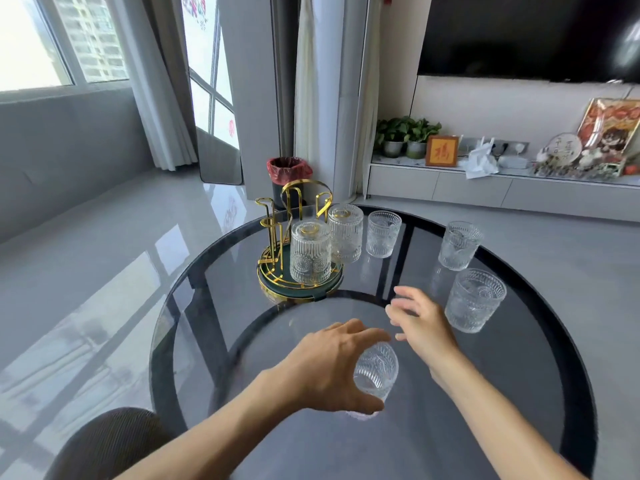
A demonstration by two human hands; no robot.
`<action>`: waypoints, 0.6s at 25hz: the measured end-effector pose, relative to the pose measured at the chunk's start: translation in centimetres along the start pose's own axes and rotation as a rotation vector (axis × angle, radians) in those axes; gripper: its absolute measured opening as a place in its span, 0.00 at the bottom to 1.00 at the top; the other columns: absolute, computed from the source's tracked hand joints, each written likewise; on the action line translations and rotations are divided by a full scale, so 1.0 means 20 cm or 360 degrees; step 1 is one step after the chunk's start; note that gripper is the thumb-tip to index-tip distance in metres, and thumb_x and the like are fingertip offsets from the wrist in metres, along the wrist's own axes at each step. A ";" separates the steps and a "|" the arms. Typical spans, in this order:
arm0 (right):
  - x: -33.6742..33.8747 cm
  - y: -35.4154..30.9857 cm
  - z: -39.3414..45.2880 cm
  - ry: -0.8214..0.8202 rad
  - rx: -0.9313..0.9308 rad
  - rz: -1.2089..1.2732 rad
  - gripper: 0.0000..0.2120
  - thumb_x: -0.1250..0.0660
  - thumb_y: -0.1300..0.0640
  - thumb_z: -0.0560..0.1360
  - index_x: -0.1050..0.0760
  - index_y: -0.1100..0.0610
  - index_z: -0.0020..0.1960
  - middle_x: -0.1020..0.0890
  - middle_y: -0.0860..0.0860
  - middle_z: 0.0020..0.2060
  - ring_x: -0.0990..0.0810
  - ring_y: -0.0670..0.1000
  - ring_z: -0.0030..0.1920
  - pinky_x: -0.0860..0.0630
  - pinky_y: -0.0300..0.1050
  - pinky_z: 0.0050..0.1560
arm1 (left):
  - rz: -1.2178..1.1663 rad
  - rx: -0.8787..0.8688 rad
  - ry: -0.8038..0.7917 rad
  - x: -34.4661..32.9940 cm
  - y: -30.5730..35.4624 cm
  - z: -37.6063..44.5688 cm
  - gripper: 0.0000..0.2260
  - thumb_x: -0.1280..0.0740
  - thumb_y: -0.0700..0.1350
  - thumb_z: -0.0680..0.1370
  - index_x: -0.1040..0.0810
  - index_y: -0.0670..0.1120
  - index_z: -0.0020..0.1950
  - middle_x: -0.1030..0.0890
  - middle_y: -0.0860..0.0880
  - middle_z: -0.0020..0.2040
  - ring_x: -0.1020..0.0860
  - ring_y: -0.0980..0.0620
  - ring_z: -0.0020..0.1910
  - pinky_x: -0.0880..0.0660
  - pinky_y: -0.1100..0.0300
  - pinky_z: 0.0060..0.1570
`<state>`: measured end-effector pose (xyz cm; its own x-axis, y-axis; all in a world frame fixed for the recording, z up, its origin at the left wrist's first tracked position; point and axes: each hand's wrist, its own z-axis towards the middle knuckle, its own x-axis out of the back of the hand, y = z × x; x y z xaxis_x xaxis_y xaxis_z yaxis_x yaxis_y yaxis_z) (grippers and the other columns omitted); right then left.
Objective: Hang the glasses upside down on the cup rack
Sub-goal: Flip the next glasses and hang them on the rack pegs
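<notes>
A gold cup rack [277,233] on a round green base stands at the far left of the glass table. Two embossed glasses hang upside down on it, a front one [310,252] and a rear one [345,233]. My left hand [325,368] is closed around another glass [376,370], held tilted just above the table near me. My right hand [420,322] hovers beside it with fingers spread, holding nothing. Three upright glasses stand on the table: one beside the rack [383,233], one far right [459,245], one nearer right [474,301].
The round dark glass table [214,327] has a curved edge all round. A brown chair back [110,445] sits at the lower left. A bin with a red liner [289,174] stands on the floor behind the rack. A TV cabinet runs along the right wall.
</notes>
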<state>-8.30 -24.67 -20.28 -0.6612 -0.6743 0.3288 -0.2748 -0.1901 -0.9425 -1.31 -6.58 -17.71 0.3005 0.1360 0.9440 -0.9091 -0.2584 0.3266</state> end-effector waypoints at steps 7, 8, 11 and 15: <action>0.05 -0.17 -0.17 -0.0664 -0.0443 0.0794 0.24 0.34 0.40 0.74 0.24 0.52 0.65 0.15 0.62 0.54 0.15 0.64 0.42 0.17 0.55 0.40 | -0.0802 0.0116 0.0826 0.24 -0.04 0.07 0.30 0.20 0.57 0.61 0.27 0.56 0.60 0.21 0.59 0.53 0.22 0.60 0.53 0.23 0.60 0.53; 0.05 -0.23 -0.16 -0.0736 -0.0508 0.1017 0.28 0.32 0.40 0.73 0.28 0.52 0.69 0.16 0.63 0.55 0.16 0.64 0.42 0.17 0.54 0.39 | -0.0847 0.0065 0.0860 0.28 -0.04 0.09 0.30 0.20 0.55 0.62 0.27 0.55 0.60 0.21 0.59 0.54 0.22 0.59 0.54 0.23 0.61 0.53; 0.04 -0.40 -0.11 -0.0703 -0.0529 0.1301 0.30 0.30 0.43 0.71 0.29 0.54 0.69 0.16 0.62 0.51 0.17 0.60 0.35 0.19 0.48 0.31 | -0.0951 -0.0042 0.0870 0.40 -0.08 0.14 0.31 0.19 0.54 0.63 0.28 0.55 0.62 0.21 0.58 0.55 0.22 0.58 0.56 0.23 0.61 0.54; 0.04 -0.65 0.10 -0.0447 -0.0288 0.0998 0.27 0.29 0.42 0.71 0.24 0.57 0.65 0.15 0.58 0.53 0.17 0.58 0.38 0.23 0.44 0.29 | -0.0923 0.0043 0.0769 0.62 -0.26 0.27 0.32 0.21 0.60 0.61 0.27 0.61 0.62 0.21 0.60 0.58 0.22 0.60 0.58 0.22 0.59 0.54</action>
<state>-3.92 -24.17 -7.84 -0.5343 -0.7810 -0.3233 -0.0293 0.3994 -0.9163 8.71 -8.65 -7.45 0.5630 0.6601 0.4973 -0.6347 -0.0401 0.7717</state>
